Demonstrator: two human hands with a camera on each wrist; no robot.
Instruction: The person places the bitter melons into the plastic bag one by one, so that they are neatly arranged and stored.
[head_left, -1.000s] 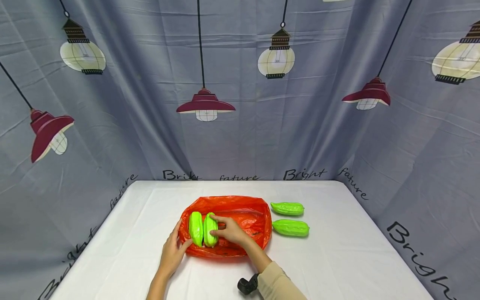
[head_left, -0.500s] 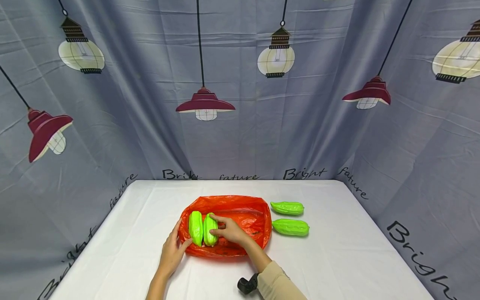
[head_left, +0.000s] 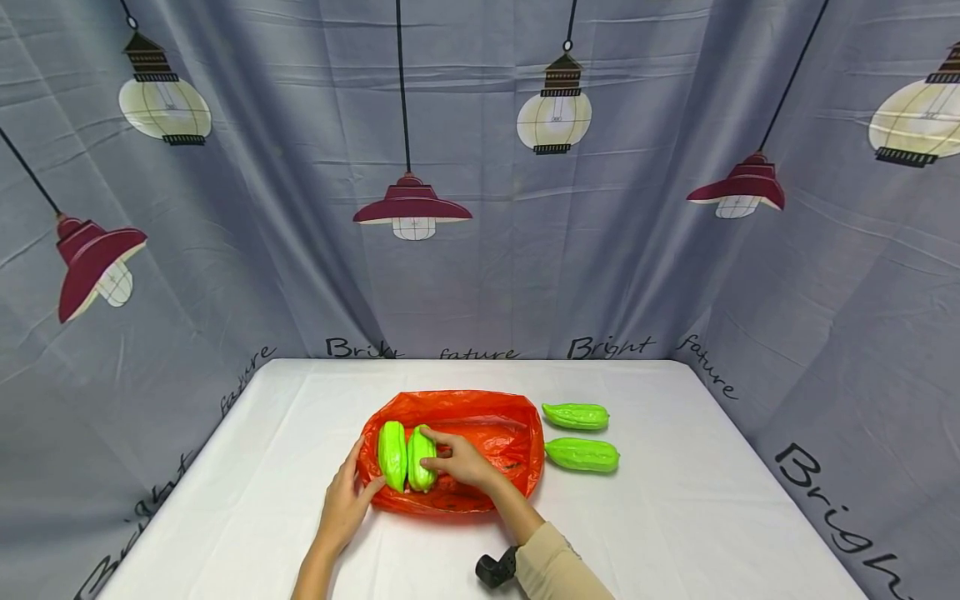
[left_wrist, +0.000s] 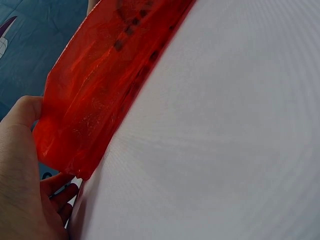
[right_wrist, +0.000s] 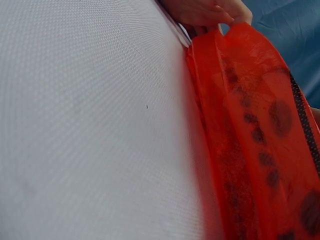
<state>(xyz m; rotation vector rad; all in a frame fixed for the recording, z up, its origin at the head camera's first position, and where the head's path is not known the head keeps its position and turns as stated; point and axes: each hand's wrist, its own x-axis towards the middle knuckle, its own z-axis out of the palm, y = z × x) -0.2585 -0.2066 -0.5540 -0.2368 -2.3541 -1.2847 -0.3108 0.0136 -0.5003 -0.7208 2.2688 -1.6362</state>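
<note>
A red plastic bag [head_left: 495,457] lies spread with its mouth up on the white table. Two light green bitter gourds lie side by side in its left part. My left hand [head_left: 343,507] holds the bag's left edge, thumb over the rim beside the outer bitter gourd [head_left: 392,457]. In the left wrist view, the thumb of that hand [left_wrist: 20,145] presses the red film and the other fingers lie below it. Between thumb and fingers, my right hand [head_left: 463,463] pinches the inner bitter gourd [head_left: 417,457]. The bag's wall hides that grip in the right wrist view.
Right of the bag lie two more bitter gourds, the farther one [head_left: 576,417] behind the nearer one [head_left: 582,455]. A black device [head_left: 495,570] sits at the right wrist, by the beige sleeve [head_left: 555,567]. A grey curtain [head_left: 480,283] with printed lamps surrounds the table [head_left: 660,533].
</note>
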